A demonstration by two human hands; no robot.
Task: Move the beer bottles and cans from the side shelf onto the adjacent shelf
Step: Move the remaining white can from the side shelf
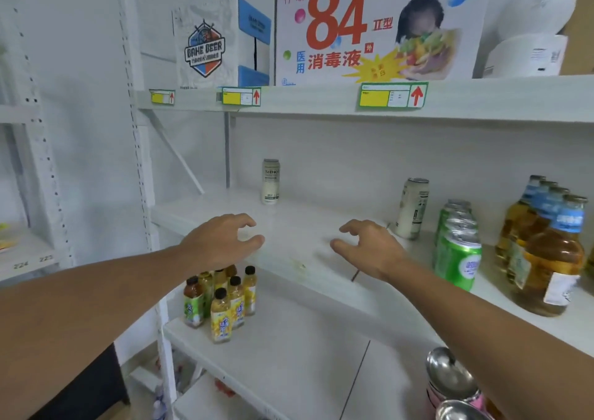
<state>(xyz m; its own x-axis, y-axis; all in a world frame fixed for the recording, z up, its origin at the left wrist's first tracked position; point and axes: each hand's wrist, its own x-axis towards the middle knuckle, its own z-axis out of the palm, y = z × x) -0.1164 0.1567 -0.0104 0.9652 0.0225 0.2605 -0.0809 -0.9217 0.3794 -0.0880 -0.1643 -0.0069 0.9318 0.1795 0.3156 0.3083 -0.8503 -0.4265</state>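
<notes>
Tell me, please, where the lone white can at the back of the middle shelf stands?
The white can stands upright at the back left of the middle shelf, apart from everything, beyond the left hand.

On the middle shelf (pixel 289 226) we see one can (pixel 271 181) at the back left, another can (pixel 413 209) further right, then a row of cans (pixel 458 246), with bottles (pixel 546 252) rightmost.
</notes>
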